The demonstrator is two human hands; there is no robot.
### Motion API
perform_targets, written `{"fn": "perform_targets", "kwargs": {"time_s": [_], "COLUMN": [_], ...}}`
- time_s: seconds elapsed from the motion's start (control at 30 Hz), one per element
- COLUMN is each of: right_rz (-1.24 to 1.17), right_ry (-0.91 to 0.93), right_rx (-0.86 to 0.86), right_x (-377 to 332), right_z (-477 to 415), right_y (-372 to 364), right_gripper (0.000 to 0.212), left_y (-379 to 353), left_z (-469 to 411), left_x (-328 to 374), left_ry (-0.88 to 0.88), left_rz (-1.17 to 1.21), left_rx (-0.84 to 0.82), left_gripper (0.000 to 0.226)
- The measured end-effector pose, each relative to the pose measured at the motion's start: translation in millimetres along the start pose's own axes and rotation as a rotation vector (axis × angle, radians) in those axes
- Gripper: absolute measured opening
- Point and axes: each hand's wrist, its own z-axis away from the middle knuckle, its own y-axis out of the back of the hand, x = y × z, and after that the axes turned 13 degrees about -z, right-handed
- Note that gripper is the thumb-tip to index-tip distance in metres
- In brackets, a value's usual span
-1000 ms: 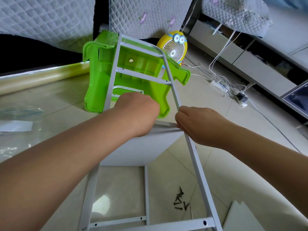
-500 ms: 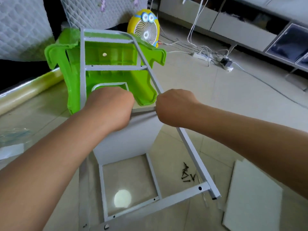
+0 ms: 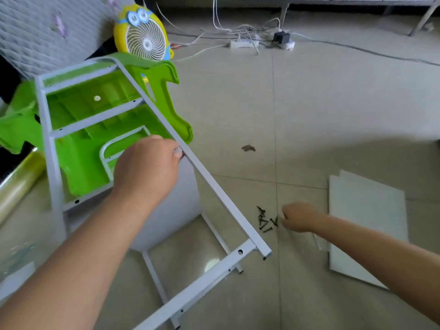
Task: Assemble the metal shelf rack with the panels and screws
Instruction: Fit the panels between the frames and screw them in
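The white metal rack frame (image 3: 215,189) leans tilted over the floor, its far end resting on a green plastic stool (image 3: 78,148). A white panel (image 3: 188,198) stands on edge under the frame's right rail. My left hand (image 3: 147,167) grips the panel's top edge right at that rail. A small pile of black screws (image 3: 264,221) lies on the tiles to the right of the frame. My right hand (image 3: 298,216) is down at the pile, fingertips touching its right side; the hand is blurred, so a pinch cannot be made out.
Spare white panels (image 3: 364,225) lie flat on the floor at the right. A yellow cartoon fan (image 3: 145,41) stands behind the stool. A power strip with cables (image 3: 240,44) runs along the back. A roll of clear film (image 3: 16,184) lies at the left.
My right hand has let go of the frame's right rail and dropped to the screw pile. My left hand stays on the panel. The view has swung to the right.
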Motion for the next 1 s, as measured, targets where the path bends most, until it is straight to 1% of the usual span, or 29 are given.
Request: {"fn": "perform_targets", "kwargs": {"time_s": [0.1, 0.2, 0.27, 0.4, 0.47, 0.5, 0.57, 0.6, 0.67, 0.73, 0.8, 0.83, 0.9, 0.93, 1.0], "right_rz": [-0.094, -0.159, -0.186, -0.275, -0.311, -0.307, -0.232, -0.218, -0.282, -0.360, -0.467, -0.544, -0.715, -0.805, -1.009], "right_ry": [-0.105, -0.137, -0.139, -0.176, -0.179, -0.152, -0.071, -0.005, 0.135, 0.347, 0.592, 0.678, 0.723, 0.732, 0.749], "right_rx": [-0.040, 0.018, 0.046, 0.047, 0.150, 0.214, 0.355, 0.454, 0.622, 0.784, 0.871, 0.882, 0.829, 0.774, 0.655], "right_x": [28, 36, 37, 35, 30, 24, 6, -4, -28, -53, -75, -85, -99, -105, -118], "right_z": [-9, -15, -21, -28, -24, -19, -8, -3, 9, 19, 33, 43, 65, 75, 90], "right_y": [-49, -72, -76, -70, -56, -44, -15, 0, 28, 51, 73, 83, 101, 109, 116], "right_gripper": [0.033, 0.026, 0.023, 0.023, 0.015, 0.012, 0.018, 0.016, 0.020, 0.024, 0.026, 0.022, 0.007, 0.008, 0.020], "left_y": [0, 3, 3, 3, 3, 4, 4, 4, 4, 3, 3, 4, 7, 9, 12], "left_z": [-2, -5, -6, -6, -6, -6, -7, -7, -7, -6, -2, 0, 5, 8, 16], "left_x": [1, 3, 3, -1, 0, 0, 1, 1, 0, -3, -7, -10, -19, -26, -39], "left_ry": [0.043, 0.064, 0.061, 0.060, 0.064, 0.066, 0.076, 0.086, 0.110, 0.140, 0.192, 0.211, 0.211, 0.213, 0.238], "left_rz": [0.079, 0.128, 0.133, 0.164, 0.183, 0.191, 0.207, 0.223, 0.265, 0.326, 0.418, 0.450, 0.455, 0.442, 0.399], "left_rx": [0.043, 0.054, 0.046, 0.040, 0.030, 0.019, -0.007, -0.023, -0.070, -0.103, -0.114, -0.123, -0.149, -0.152, -0.152], "left_gripper": [0.021, 0.018, 0.017, 0.015, 0.015, 0.015, 0.016, 0.016, 0.015, 0.017, 0.025, 0.028, 0.029, 0.027, 0.022]}}
